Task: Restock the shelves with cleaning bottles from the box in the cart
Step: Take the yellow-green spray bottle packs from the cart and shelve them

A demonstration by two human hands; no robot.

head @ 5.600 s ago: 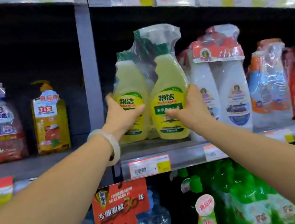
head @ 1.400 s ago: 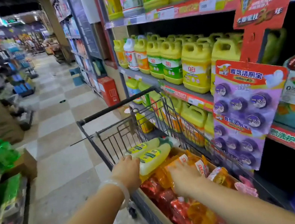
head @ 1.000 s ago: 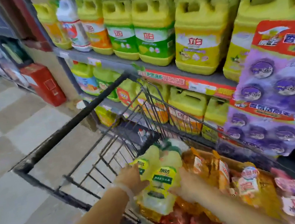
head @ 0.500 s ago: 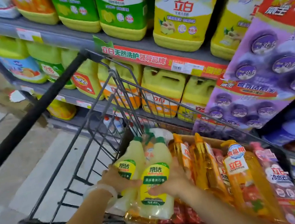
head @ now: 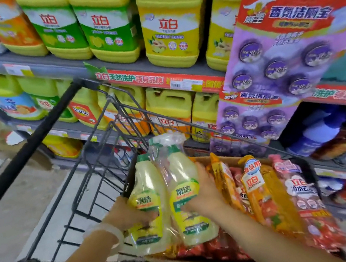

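twin-pack (head: 168, 201) up over the cart (head: 95, 167).
left hand (head: 125, 215) and right hand (head: 204, 194) fingers grasping its sides, above the box (head: 205, 160).

Grey shelf (head: 68, 67) carries yellow jugs (head: 170, 29) (rows deep).

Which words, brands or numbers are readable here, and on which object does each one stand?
"帮洁": labels of the twin spray bottles gripped by the left hand and right hand.
"立白": yellow jugs on the shelf.
"立白天然洗护 领导品牌": red shelf strip.
"香氛洁厕宝": hanging purple card.
"食品用" and "立白": orange bottle in the cart's box.
Price tags and smaller print: too blurred.
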